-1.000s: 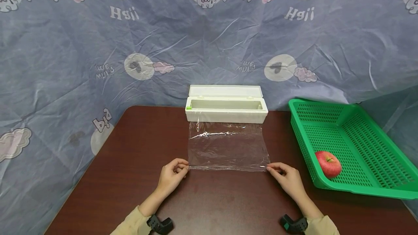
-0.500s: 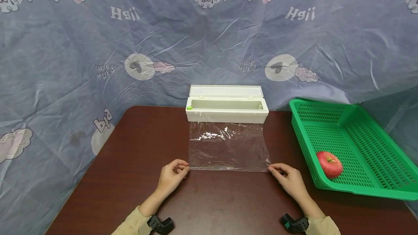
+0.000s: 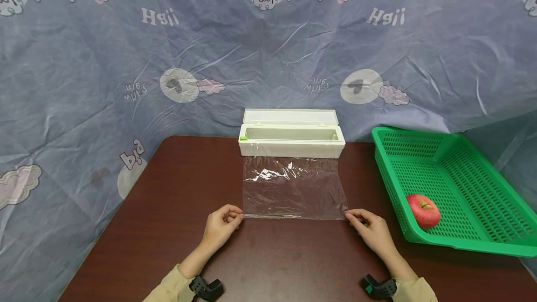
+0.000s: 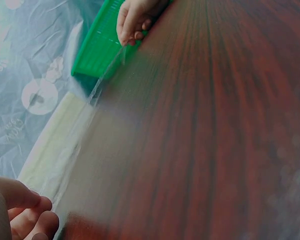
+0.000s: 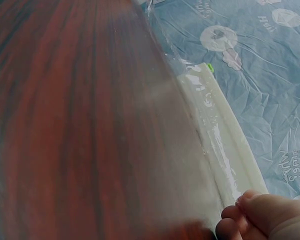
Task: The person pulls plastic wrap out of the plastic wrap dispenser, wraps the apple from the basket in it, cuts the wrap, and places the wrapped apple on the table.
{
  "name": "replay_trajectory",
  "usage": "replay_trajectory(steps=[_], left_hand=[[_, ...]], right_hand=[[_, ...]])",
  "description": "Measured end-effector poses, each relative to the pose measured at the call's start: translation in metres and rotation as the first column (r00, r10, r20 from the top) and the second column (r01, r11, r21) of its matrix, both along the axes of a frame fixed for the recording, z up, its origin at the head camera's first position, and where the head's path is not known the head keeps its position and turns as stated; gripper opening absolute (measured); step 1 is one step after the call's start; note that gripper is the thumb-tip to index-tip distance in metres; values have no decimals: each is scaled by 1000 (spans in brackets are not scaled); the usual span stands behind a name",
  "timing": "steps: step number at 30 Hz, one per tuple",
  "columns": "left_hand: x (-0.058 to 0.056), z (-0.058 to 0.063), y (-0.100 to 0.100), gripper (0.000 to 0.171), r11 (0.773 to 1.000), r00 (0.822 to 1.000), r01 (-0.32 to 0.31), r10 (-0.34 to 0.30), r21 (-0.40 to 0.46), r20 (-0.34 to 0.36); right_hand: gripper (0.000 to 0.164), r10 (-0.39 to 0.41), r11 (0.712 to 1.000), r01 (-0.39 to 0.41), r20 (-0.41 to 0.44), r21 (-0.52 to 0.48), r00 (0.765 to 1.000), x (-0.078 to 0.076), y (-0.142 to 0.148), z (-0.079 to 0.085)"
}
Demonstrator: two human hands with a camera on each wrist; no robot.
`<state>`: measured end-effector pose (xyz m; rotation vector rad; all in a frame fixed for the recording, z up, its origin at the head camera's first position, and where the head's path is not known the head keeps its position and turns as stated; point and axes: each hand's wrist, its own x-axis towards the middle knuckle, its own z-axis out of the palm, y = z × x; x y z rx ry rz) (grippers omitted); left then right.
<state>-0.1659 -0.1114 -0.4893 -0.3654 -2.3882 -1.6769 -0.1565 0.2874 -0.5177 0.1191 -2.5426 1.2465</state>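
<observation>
A clear sheet of cling film (image 3: 293,190) stretches from a long white cling film box (image 3: 292,149) toward me. My left hand (image 3: 222,226) pinches the sheet's near left corner between thumb and fingers. At the near right corner, my right hand (image 3: 371,232) pinches the film the same way. The near edge runs taut and straight between both hands. In the left wrist view, the film edge (image 4: 92,95) spans from one hand to the other. The box lid (image 3: 290,116) stands raised at the back, and a small green piece (image 3: 243,138) sits at the box's left end.
A green plastic basket (image 3: 453,241) stands at the right side of the dark wooden table (image 3: 184,176), holding a red apple (image 3: 423,211). A printed blue-grey cloth (image 3: 260,55) hangs behind the table. Black wrist devices (image 3: 205,288) are strapped on both wrists.
Both hands keep their pinch on the cling film and have hardly moved. The right hand sits very slightly farther right, and the shine on the film has shifted.
</observation>
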Motion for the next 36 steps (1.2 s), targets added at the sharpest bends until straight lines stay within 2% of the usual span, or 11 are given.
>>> replay_trajectory(steps=[7,14,15,21,30,36], left_hand=[[0,-1,0,6,1000,1000,0,1,-4,17],[-15,-30,-6,7,1000,1000,-12,13,-12,11],[-16,-31,-7,7,1000,1000,-9,9,-12,7],[-16,-33,-8,7,999,1000,-1,0,-32,-9],[-15,-32,-7,9,998,1000,-13,12,-54,-21],[-15,-32,-7,8,998,1000,-18,18,-53,-13]], right_hand=[[9,18,1000,-18,-12,-19,1000,1,-1,1],[9,9,1000,-9,-3,-11,1000,0,-2,2],[9,8,1000,-8,1,-13,1000,0,-2,3],[13,8,999,-7,6,-39,1000,0,-2,6],[16,-41,998,39,-41,-42,998,0,-3,11],[20,-44,998,40,-78,-52,996,3,-8,26]])
